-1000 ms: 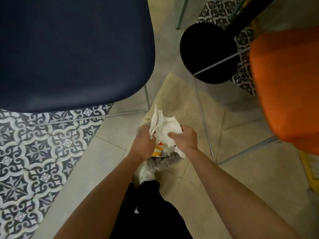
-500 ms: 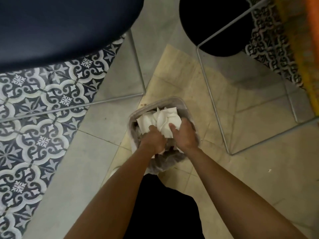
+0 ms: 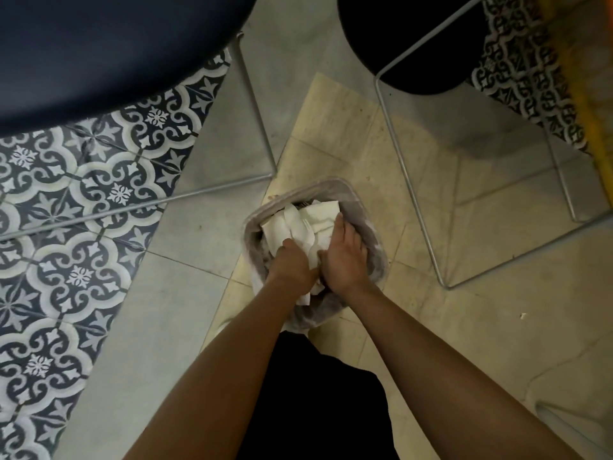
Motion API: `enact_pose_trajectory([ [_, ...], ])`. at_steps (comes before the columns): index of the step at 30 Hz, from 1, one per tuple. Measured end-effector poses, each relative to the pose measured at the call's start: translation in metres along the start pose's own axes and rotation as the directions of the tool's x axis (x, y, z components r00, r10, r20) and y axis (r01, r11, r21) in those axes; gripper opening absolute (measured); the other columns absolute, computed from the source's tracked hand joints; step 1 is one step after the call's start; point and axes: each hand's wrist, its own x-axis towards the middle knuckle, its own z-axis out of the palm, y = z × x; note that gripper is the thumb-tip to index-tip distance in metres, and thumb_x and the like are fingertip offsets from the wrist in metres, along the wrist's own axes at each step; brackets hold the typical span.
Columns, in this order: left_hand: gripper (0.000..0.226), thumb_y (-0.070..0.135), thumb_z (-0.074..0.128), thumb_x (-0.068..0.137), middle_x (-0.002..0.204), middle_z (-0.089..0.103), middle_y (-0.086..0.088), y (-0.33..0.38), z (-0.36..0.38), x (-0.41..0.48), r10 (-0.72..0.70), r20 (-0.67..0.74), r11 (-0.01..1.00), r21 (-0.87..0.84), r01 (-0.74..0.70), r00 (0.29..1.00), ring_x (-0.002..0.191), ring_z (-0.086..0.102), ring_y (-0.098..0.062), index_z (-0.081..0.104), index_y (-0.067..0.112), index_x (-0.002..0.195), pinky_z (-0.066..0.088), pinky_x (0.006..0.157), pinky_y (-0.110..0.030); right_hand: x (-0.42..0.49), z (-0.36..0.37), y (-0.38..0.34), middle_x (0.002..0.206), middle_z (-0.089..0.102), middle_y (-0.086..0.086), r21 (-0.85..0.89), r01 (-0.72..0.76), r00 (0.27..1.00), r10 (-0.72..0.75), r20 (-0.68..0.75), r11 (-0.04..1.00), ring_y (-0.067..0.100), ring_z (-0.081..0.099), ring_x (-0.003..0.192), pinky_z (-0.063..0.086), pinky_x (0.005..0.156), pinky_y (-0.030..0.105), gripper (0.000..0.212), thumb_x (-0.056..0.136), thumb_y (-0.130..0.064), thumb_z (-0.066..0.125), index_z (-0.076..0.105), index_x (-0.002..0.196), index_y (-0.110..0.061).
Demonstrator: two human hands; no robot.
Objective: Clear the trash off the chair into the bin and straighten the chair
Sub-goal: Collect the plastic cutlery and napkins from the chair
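The crumpled white paper trash (image 3: 300, 224) sat inside the grey-lined plastic bin (image 3: 335, 184), at 5 o'clock from the navy chair (image 3: 99, 44); left hand (image 3: 292, 265) gripped it; right hand (image 3: 346, 257) pressed flat; best, I judged, to let go low.

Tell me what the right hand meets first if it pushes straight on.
The crumpled white paper: the right hand presses on it inside the bin, whose far wall probably comes next.

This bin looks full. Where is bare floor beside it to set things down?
Bare floor lies left of the bin, up to the patterned tiles, and right of it, up to the wire chair frame. The bin itself is crowded: paper trash, left hand and right hand fill it.
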Motion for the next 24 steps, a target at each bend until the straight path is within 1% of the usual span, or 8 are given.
enact_pose_trajectory([
  [2,0.066,0.042,0.065,0.083,0.126,0.049,-0.014,-0.001,-0.005,-0.007,0.018,-0.026,1.0,0.022,-0.018,0.999,0.116,0.051,-0.028,0.033,0.004,0.126,0.044,0.092,-0.035,-0.005,-0.009,-0.001,0.156,0.011,0.012,-0.014,0.013,1.0,-0.013,0.006,1.0,0.029,0.013,0.144,0.014,0.117,0.04,0.076,0.094,-0.027,0.05,0.001,0.15,-0.009],
  [5,0.066,0.034,0.067,0.083,0.131,0.047,-0.015,0.0,-0.017,-0.021,0.078,-0.057,0.995,0.073,-0.074,0.995,0.121,0.048,-0.026,0.034,0.003,0.131,0.041,0.095,-0.03,-0.017,-0.023,-0.007,0.154,0.015,0.011,-0.048,0.055,0.998,-0.055,0.004,0.997,0.029,0.017,0.141,0.018,0.116,0.041,0.07,0.095,-0.025,0.048,0.007,0.15,-0.01],
  [8,0.063,0.03,0.067,0.084,0.131,0.049,-0.013,0.002,-0.034,-0.038,0.114,-0.116,0.992,0.063,-0.107,0.987,0.122,0.048,-0.025,0.037,0.006,0.134,0.039,0.097,-0.029,-0.03,-0.038,-0.015,0.152,0.019,0.009,-0.047,0.091,0.996,-0.092,-0.022,0.995,0.029,0.02,0.139,0.022,0.115,0.041,0.067,0.095,-0.024,0.05,0.012,0.149,-0.011],
  [13,0.058,0.027,0.07,0.081,0.123,0.058,-0.009,0.009,-0.062,-0.077,0.115,-0.193,0.991,-0.047,-0.126,0.974,0.115,0.055,-0.023,0.044,0.014,0.131,0.043,0.091,-0.03,-0.052,-0.072,-0.03,0.147,0.029,0.01,0.005,0.127,0.99,-0.127,-0.061,0.992,0.027,0.027,0.136,0.025,0.113,0.038,0.058,0.093,-0.023,0.052,0.026,0.144,-0.012],
  [16,0.054,0.029,0.07,0.079,0.118,0.061,-0.009,0.015,-0.079,-0.106,0.122,-0.261,0.989,-0.052,-0.14,0.958,0.109,0.058,-0.025,0.048,0.016,0.126,0.046,0.087,-0.032,-0.069,-0.099,-0.042,0.144,0.032,0.009,0.022,0.16,0.984,-0.157,-0.088,0.987,0.025,0.03,0.133,0.029,0.11,0.037,0.053,0.093,-0.023,0.053,0.033,0.14,-0.013],
  [18,0.051,0.028,0.069,0.079,0.12,0.059,-0.009,0.021,-0.094,-0.126,0.129,-0.3,0.986,-0.063,-0.154,0.945,0.108,0.057,-0.026,0.05,0.017,0.124,0.045,0.087,-0.033,-0.081,-0.119,-0.053,0.14,0.037,0.008,0.033,0.179,0.979,-0.175,-0.104,0.983,0.024,0.033,0.13,0.033,0.106,0.036,0.049,0.093,-0.023,0.054,0.036,0.137,-0.014],
  [20,0.048,0.026,0.069,0.079,0.12,0.059,-0.008,0.028,-0.113,-0.147,0.143,-0.341,0.981,-0.074,-0.178,0.929,0.109,0.056,-0.025,0.051,0.016,0.123,0.045,0.088,-0.032,-0.091,-0.142,-0.068,0.137,0.039,0.008,0.029,0.208,0.972,-0.203,-0.117,0.978,0.024,0.036,0.128,0.035,0.104,0.035,0.045,0.092,-0.024,0.055,0.039,0.134,-0.014],
  [24,0.044,0.027,0.068,0.08,0.115,0.061,-0.006,0.04,-0.151,-0.177,0.163,-0.41,0.972,-0.091,-0.218,0.897,0.105,0.057,-0.023,0.053,0.018,0.12,0.046,0.084,-0.032,-0.105,-0.182,-0.099,0.135,0.04,0.007,0.076,0.264,0.958,-0.252,-0.134,0.962,0.023,0.037,0.126,0.033,0.103,0.032,0.047,0.091,-0.021,0.056,0.04,0.134,-0.012],
])
